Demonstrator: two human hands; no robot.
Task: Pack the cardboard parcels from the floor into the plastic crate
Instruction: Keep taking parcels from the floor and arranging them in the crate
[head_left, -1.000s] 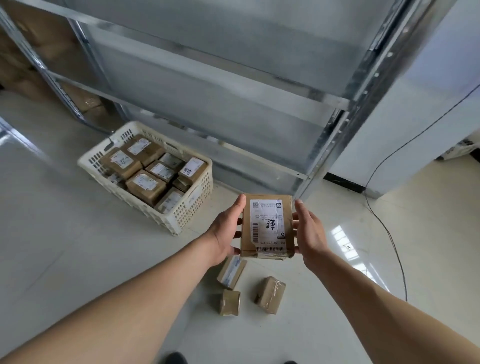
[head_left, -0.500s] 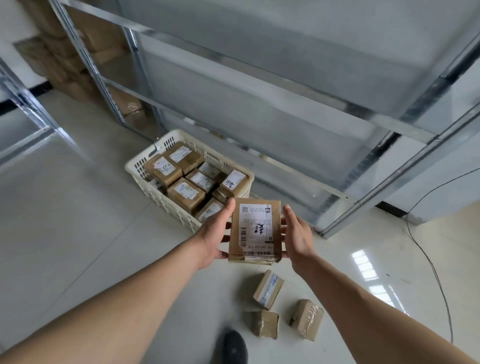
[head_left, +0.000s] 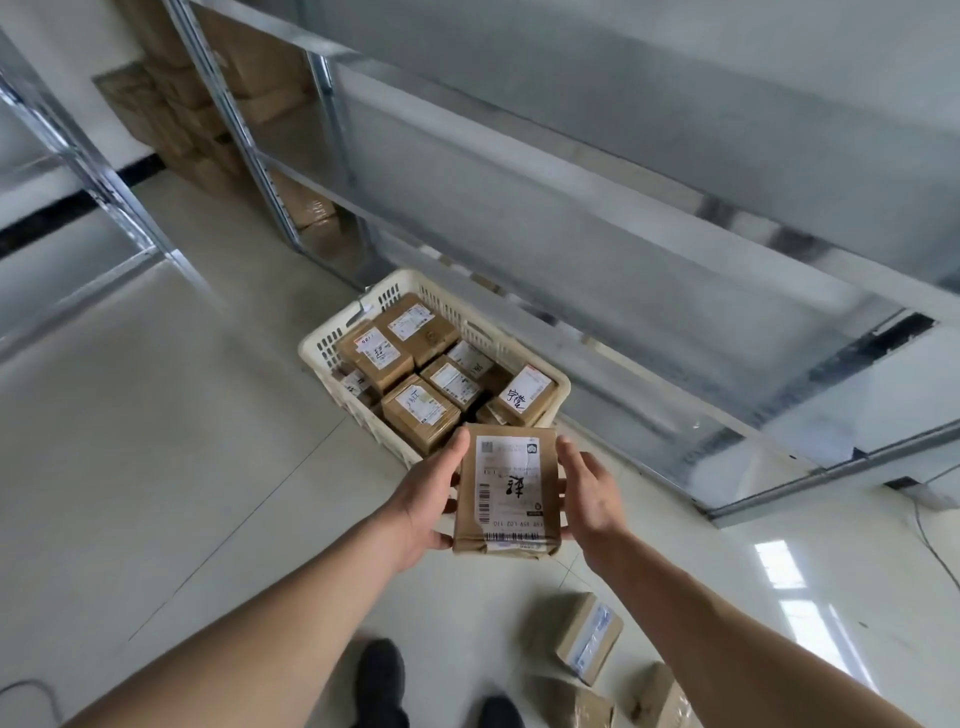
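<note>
Just short of the plastic crate's (head_left: 332, 344) near rim you hold a labelled cardboard parcel (head_left: 508, 491), label up, left hand (head_left: 423, 501) and right hand (head_left: 589, 493) gripping its two long sides, thumbs along the edges. Crate sits on the floor, packed with parcels. Three more parcels (head_left: 582, 636) lie on the floor, behind the held one, beside your shoes (head_left: 382, 680).

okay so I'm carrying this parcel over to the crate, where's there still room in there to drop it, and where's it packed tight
The crate looks nearly full: labelled parcels cover most of it. The one dark gap shows between the centre parcels and the tilted parcel at the right corner, too narrow for the held parcel. Probably lay it on top. Bare floor lies left of the crate.
</note>
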